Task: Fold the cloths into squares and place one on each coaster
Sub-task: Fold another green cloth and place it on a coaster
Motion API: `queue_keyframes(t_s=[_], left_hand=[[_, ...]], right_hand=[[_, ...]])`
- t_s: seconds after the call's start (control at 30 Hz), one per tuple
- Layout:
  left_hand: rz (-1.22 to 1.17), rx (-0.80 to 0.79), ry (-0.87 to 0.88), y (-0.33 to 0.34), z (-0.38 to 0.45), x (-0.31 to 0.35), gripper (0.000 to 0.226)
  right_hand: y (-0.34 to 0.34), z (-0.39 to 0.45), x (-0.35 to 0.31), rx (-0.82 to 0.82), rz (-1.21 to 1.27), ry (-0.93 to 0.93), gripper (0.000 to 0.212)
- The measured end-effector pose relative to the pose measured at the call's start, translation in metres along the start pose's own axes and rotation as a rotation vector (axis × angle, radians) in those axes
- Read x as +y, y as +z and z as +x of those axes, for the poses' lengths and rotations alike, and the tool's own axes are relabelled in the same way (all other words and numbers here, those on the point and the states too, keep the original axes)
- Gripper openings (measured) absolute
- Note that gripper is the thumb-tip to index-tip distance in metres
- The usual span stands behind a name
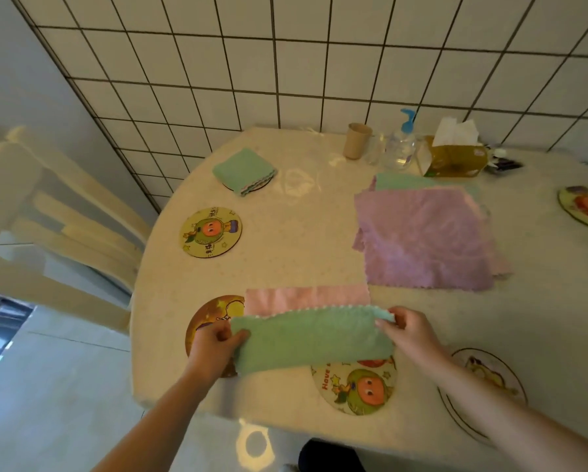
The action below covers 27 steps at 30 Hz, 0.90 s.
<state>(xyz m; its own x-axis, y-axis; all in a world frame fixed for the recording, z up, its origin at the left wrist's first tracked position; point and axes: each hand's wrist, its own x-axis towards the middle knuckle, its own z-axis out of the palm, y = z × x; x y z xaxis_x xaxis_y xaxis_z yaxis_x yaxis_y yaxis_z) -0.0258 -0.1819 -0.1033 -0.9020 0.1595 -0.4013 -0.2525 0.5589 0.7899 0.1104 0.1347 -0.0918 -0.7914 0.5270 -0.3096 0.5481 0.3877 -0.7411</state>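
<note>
Both hands pinched one green-and-pink fleecy cloth [311, 338], left hand [214, 345] at 9 o'clock end, right hand [410, 330] at 3 o'clock end, above round cartoon coaster [357, 390].

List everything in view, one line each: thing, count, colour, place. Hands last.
Green-pink cloth: one, half folded, held at near edge.
Folded cloth: one, green, on far-left coaster.
Flat cloths: stack, purple on top, centre-right.
Coasters: six or seven, cartoon prints, around table.
Paper cup: one, brown, far side.
Pump bottle: one, clear, blue pump.
Tissue box: one, olive.
Chair: one, cream, left.
Left hand: grips cloth's left end.
Right hand: pinches right end.
</note>
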Motion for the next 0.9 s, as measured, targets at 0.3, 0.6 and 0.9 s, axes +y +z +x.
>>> queue_keyframes(t_s=[0.3, 0.6, 0.9], left_hand=[[0.1, 0.159, -0.121, 0.024, 0.056, 0.017, 0.037], [0.227, 0.141, -0.126, 0.032, 0.069, 0.027, 0.027], [0.112, 0.114, -0.123, 0.031, 0.058, 0.023, 0.042]], right_hand=[[0.022, 0.066, 0.01, 0.02, 0.0, 0.195, 0.024], [0.023, 0.083, 0.015, 0.002, -0.024, 0.237, 0.014], [0.023, 0.085, 0.013, 0.008, -0.04, 0.268, 0.025]])
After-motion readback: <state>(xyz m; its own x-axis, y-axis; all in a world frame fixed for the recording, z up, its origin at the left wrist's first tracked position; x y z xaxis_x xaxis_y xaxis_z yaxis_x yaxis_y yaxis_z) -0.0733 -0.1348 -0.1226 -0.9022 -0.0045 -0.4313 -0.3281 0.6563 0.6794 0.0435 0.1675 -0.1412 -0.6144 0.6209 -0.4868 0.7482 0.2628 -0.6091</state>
